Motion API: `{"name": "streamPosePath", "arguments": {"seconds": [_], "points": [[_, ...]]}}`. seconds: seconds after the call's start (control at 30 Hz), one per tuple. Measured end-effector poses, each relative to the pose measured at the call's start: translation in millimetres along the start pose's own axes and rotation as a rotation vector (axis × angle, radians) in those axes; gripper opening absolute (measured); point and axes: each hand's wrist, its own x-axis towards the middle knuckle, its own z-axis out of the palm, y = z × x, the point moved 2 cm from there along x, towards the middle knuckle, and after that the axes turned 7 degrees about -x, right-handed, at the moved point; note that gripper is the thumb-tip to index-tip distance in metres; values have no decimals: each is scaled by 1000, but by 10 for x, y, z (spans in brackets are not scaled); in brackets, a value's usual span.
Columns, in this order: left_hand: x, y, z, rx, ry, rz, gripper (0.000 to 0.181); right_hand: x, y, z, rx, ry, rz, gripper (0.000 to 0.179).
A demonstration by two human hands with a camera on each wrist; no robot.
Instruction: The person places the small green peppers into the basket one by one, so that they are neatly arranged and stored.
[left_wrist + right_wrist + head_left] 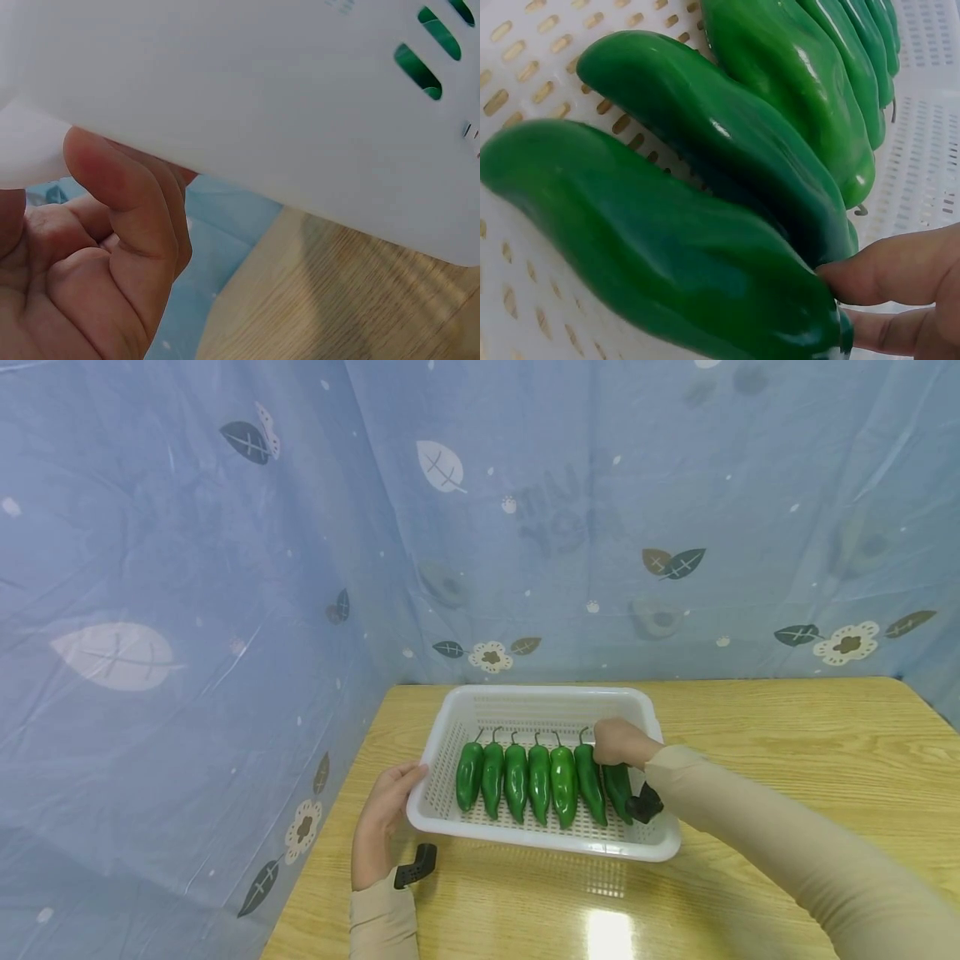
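A white plastic basket point(525, 843) holds a row of several green peppers point(515, 781) lying side by side, their stems toward the far side. My left hand point(392, 797) grips the basket's left rim; in the left wrist view the fingers point(142, 202) curl under the basket's edge. My right hand point(622, 743) reaches into the basket and pinches the stem end of the rightmost pepper point(652, 240). In the right wrist view the thumb and a finger are at that end, and the stem itself is hidden. Another pepper point(720, 135) lies close beside it.
The basket is on a wooden table point(787, 760). A blue patterned sheet point(570, 527) hangs behind the table and along its left side. Small black devices point(417, 864) show at both wrists.
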Motion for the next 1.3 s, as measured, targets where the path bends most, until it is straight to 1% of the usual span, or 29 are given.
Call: {"name": "streamPosePath", "arguments": {"seconds": [0.13, 0.67, 0.87, 1.03, 1.13, 1.27, 1.3], "points": [[0, 1, 4, 6, -7, 6, 41, 1, 6, 12, 2, -11, 0, 23], [16, -26, -8, 29, 3, 8, 41, 20, -1, 45, 12, -14, 22, 20], [16, -35, -25, 35, -1, 11, 41, 49, 9, 38, 8, -7, 15, 19], [21, -23, -24, 42, -4, 15, 42, 61, 26, -18, 3, -7, 18, 17], [20, -19, -30, 44, -6, 9, 42, 38, 27, -77, 35, -3, 13, 13], [15, -4, -53, 54, -7, 6, 39, -13, 17, -195, 96, 19, -33, 19], [18, 0, -60, 61, -10, 11, 39, -27, 15, -231, 105, 28, -45, 18]]}}
